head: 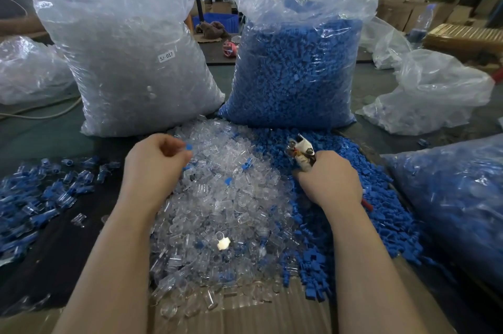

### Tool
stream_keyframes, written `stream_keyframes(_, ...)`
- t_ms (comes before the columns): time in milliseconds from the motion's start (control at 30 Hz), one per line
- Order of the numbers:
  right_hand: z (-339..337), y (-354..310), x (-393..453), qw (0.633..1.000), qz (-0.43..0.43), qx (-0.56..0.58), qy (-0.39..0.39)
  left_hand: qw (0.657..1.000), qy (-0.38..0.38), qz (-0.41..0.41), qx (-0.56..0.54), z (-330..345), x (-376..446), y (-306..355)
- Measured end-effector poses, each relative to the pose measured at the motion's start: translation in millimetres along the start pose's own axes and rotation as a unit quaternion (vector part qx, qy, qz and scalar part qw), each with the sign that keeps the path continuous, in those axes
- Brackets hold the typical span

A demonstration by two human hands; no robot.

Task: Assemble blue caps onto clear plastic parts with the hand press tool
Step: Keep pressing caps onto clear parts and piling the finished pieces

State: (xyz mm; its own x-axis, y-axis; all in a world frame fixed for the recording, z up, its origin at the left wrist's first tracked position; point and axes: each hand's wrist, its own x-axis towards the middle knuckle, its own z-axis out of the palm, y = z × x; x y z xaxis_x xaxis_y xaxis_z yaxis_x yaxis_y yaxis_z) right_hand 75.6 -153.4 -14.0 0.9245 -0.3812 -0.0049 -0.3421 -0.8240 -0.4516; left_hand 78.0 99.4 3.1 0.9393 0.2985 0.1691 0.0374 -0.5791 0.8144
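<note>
Two heaps feed this step: the clear plastic parts (pixel 217 197) piled in the middle of the desk (pixel 40 137), and the loose blue caps (pixel 381 197) spread just to their right. The left hand (pixel 155 162) hovers over the far left edge of the clear heap with its fingers curled, apparently pinching a small blue cap (pixel 188 147) at the fingertips; whether a clear part sits in that hand too I cannot tell. The right hand (pixel 329 181) is wrapped around the handles of the hand press tool (pixel 300 152), whose head points away, above the seam between the two heaps.

Done well, I judge, the step calls for seating the cap squarely on a clear part before squeezing, keeping fingertips off the tool's head. Finished pieces (pixel 40 195) lie at the left, well apart, so each new one should go there.
</note>
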Motion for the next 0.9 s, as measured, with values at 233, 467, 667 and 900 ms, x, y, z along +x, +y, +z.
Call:
stream_keyframes(233, -3.1, -6.1, -3.7, 0.956, -0.093, 0.279, -0.017, 0.969, -0.062, 0.004, -0.238, 34.5, -21.8, 40.5)
stream_keyframes(467, -6.4, -16.6, -11.6, 0.919, -0.188, 0.347, -0.012, 0.942, -0.068, -0.039, -0.327, 53.6, -34.8, 55.8)
stream_keyframes(667, -5.4, -25.5, -14.3, 0.905, -0.215, 0.368, 0.021, 0.932, -0.055, -0.050, -0.354, 55.6, -38.4, 59.9)
stream_keyframes(900, -6.8, -27.8, -16.1, 0.923, -0.225, 0.304, 0.065, 0.958, -0.022, -0.004, -0.284, 56.9, -42.2, 61.7)
